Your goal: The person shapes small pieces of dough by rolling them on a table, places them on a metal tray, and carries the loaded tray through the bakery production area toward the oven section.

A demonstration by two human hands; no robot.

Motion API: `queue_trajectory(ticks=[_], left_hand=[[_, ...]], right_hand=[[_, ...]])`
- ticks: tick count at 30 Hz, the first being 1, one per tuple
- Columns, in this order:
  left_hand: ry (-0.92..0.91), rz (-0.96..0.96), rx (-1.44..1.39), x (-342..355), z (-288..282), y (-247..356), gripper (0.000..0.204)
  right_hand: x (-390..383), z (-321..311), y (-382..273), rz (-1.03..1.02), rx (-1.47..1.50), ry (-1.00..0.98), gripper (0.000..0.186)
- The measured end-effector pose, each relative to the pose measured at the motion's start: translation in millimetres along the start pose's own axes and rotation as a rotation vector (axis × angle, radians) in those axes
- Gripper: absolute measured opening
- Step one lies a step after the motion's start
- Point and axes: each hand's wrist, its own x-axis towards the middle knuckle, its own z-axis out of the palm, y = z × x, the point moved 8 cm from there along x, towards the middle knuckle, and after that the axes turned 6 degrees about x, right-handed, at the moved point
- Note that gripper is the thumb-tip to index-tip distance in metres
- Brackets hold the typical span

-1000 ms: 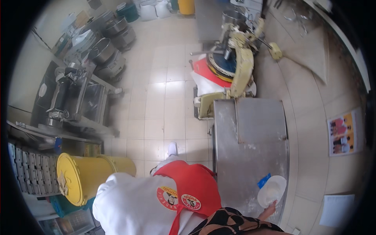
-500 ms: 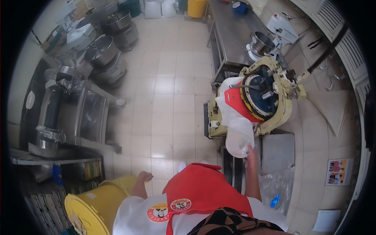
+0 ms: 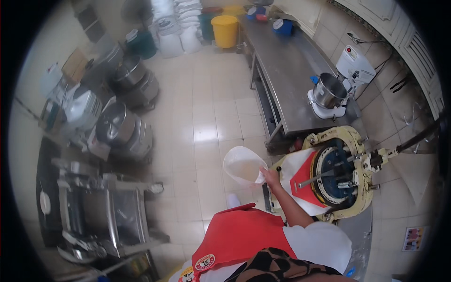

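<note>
My right hand (image 3: 268, 177) is closed on the near right side of a whitish, translucent plastic jug (image 3: 242, 164). The jug is tilted over the tiled floor, its wide mouth showing a pale inside; I cannot tell if anything is in it. My right arm reaches up past a cream-painted machine (image 3: 350, 136) with a blue round head, a long lever and a red-and-white cloth (image 3: 305, 176) at its left side. No part of my left hand shows.
To the right runs a long steel table (image 3: 286, 70) bearing a small mixer (image 3: 329, 91). Large mixers (image 3: 117, 124) and a roller machine (image 3: 105, 207) line the left. A yellow bin (image 3: 224, 32) and stacked white sacks (image 3: 171, 37) stand at the far end.
The jug in my right hand has swung left, away from the cream machine. My view has moved and tilted up. My left hand and the yellow barrel near it have left the picture.
</note>
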Motion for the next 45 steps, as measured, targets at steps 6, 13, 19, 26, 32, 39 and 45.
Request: queue_trajectory(ticks=[6,13,19,26,32,39,45], left_hand=[[0.068,0.068,-0.153,75,-189,125,0.055],[0.083,0.152,-0.127,205,-426,237,0.055],[0.166,0.305,-0.175,276,-683,374,0.055],[0.195,0.425,-0.176,355,-898,543,0.056],[0.132,0.357,-0.144,434,-1005,655,0.056],[0.11,0.207,-0.145,487,-1155,720,0.056],[0.08,0.211,-0.106,574,-1292,791,0.057]], right_hand=[[203,91,-114,-0.005,0.068,0.041,0.058],[384,126,-124,0.243,-0.003,0.271,0.059],[441,51,-88,0.355,-0.216,0.768,0.07],[550,85,-105,0.556,0.085,0.918,0.065],[776,143,-248,0.482,0.193,0.876,0.069],[1039,275,-501,0.388,0.314,0.537,0.08],[1210,391,-691,0.253,0.486,0.448,0.071]])
